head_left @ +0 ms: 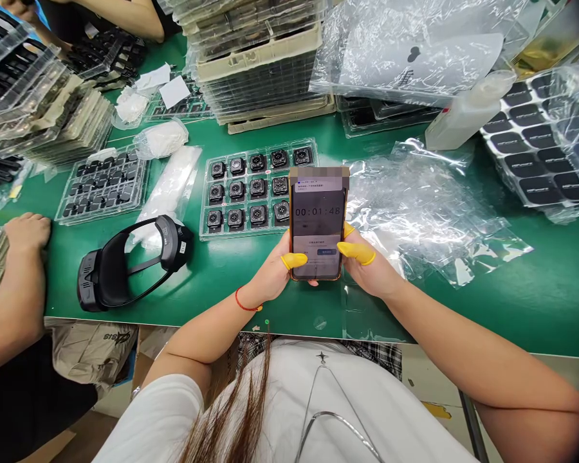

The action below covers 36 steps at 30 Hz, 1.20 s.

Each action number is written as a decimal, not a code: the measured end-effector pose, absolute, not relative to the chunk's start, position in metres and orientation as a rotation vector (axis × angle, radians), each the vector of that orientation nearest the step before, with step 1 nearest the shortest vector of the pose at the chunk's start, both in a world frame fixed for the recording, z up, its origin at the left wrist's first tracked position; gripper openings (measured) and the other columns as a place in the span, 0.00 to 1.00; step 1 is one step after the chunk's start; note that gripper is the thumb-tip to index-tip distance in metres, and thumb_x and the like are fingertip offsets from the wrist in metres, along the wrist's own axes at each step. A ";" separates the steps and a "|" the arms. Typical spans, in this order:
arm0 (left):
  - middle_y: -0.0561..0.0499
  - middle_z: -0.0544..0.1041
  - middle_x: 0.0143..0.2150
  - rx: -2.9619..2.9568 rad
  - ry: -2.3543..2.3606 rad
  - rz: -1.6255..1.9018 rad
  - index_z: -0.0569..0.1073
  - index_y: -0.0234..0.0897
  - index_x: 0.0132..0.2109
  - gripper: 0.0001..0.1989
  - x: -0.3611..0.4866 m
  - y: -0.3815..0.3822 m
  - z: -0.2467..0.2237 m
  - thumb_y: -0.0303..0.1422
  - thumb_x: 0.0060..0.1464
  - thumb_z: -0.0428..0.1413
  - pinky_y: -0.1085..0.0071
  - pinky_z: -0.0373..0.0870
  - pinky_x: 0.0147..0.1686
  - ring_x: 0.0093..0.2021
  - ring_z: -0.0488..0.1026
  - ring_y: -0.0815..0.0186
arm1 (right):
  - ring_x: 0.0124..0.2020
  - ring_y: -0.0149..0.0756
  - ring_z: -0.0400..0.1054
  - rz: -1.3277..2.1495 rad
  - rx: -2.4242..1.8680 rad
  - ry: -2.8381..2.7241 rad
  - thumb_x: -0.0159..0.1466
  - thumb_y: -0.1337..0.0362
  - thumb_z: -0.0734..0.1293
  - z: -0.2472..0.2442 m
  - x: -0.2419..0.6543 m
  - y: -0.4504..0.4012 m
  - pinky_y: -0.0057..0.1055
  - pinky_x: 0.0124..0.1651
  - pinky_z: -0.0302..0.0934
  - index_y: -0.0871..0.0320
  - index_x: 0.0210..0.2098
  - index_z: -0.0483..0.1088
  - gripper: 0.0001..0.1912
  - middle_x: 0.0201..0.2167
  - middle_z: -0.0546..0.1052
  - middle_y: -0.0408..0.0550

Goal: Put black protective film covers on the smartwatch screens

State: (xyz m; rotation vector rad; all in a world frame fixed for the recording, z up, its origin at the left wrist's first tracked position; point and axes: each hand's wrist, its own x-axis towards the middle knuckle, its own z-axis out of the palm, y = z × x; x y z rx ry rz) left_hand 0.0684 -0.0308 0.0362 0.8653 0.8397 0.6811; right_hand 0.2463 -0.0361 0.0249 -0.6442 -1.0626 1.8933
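Orange-edged black smartphone (317, 225), centre frame | left hand (270, 273), right hand (369, 267) pinching its sides; yellow-capped fingers (357, 253) pressed inward | clear plastic tray of square black modules (203, 193) just behind; green worktop (429, 315)

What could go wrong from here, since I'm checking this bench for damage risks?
The phone, held in the left hand and right hand, might slip and drop onto the tray of watch-like units just beyond it. The black headset lies near the bench edge, so the co-worker's hand could perhaps knock it off.
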 end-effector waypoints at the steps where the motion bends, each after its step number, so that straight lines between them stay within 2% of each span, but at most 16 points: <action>1: 0.43 0.70 0.62 0.866 0.838 0.682 0.55 0.44 0.67 0.39 0.068 -0.031 0.036 0.36 0.48 0.57 0.70 0.76 0.25 0.48 0.77 0.51 | 0.25 0.36 0.72 1.895 -0.639 -1.064 0.65 0.50 0.64 0.025 0.246 -0.036 0.38 0.32 0.68 0.49 0.63 0.54 0.31 0.46 0.75 0.49; 3: 0.43 0.70 0.62 0.870 0.838 0.677 0.54 0.46 0.68 0.40 0.068 -0.031 0.036 0.35 0.48 0.57 0.70 0.76 0.26 0.47 0.77 0.52 | 0.28 0.37 0.72 1.888 -0.650 -1.064 0.64 0.50 0.65 0.025 0.246 -0.036 0.37 0.32 0.68 0.49 0.63 0.55 0.31 0.46 0.75 0.49; 7: 0.43 0.71 0.61 0.873 0.838 0.669 0.54 0.45 0.68 0.40 0.068 -0.031 0.036 0.35 0.48 0.57 0.70 0.76 0.26 0.44 0.78 0.54 | 0.40 0.44 0.73 1.872 -0.677 -1.044 0.63 0.50 0.66 0.024 0.246 -0.036 0.36 0.33 0.68 0.51 0.62 0.57 0.31 0.49 0.73 0.51; 11: 0.42 0.71 0.60 0.878 0.853 0.658 0.57 0.43 0.66 0.38 0.068 -0.030 0.039 0.35 0.47 0.56 0.69 0.76 0.26 0.43 0.78 0.55 | 0.47 0.46 0.71 1.857 -0.675 -1.024 0.62 0.50 0.67 0.023 0.246 -0.036 0.39 0.39 0.70 0.52 0.61 0.58 0.31 0.53 0.71 0.52; 17: 0.43 0.70 0.62 0.885 0.810 0.659 0.54 0.45 0.68 0.40 0.068 -0.030 0.039 0.35 0.47 0.56 0.68 0.76 0.27 0.45 0.78 0.54 | 0.42 0.45 0.73 1.900 -0.661 -1.016 0.62 0.50 0.67 0.023 0.246 -0.036 0.39 0.35 0.70 0.50 0.62 0.56 0.32 0.51 0.72 0.51; 24: 0.42 0.70 0.61 0.879 0.824 0.645 0.58 0.43 0.64 0.37 0.067 -0.030 0.037 0.36 0.46 0.57 0.66 0.77 0.29 0.45 0.77 0.53 | 0.40 0.44 0.74 1.910 -0.666 -1.002 0.63 0.52 0.66 0.023 0.246 -0.036 0.40 0.36 0.71 0.49 0.62 0.56 0.31 0.51 0.73 0.51; 30: 0.42 0.71 0.60 0.871 0.822 0.657 0.59 0.41 0.62 0.35 0.066 -0.030 0.036 0.34 0.45 0.57 0.68 0.76 0.26 0.46 0.77 0.51 | 0.43 0.44 0.73 1.888 -0.686 -1.008 0.64 0.54 0.65 0.020 0.248 -0.037 0.40 0.40 0.70 0.50 0.60 0.59 0.27 0.52 0.72 0.49; 33: 0.42 0.71 0.60 0.871 0.822 0.661 0.59 0.42 0.63 0.36 0.065 -0.030 0.035 0.34 0.46 0.57 0.66 0.78 0.30 0.50 0.76 0.50 | 0.43 0.43 0.72 1.848 -0.747 -1.034 0.64 0.52 0.64 0.018 0.248 -0.037 0.38 0.40 0.70 0.51 0.59 0.60 0.26 0.51 0.73 0.49; 36: 0.42 0.71 0.60 0.866 0.822 0.665 0.59 0.41 0.63 0.36 0.065 -0.030 0.035 0.35 0.46 0.57 0.62 0.80 0.35 0.52 0.75 0.49 | 0.41 0.43 0.72 1.847 -0.748 -1.041 0.64 0.52 0.63 0.018 0.249 -0.037 0.36 0.35 0.69 0.51 0.59 0.61 0.26 0.49 0.73 0.49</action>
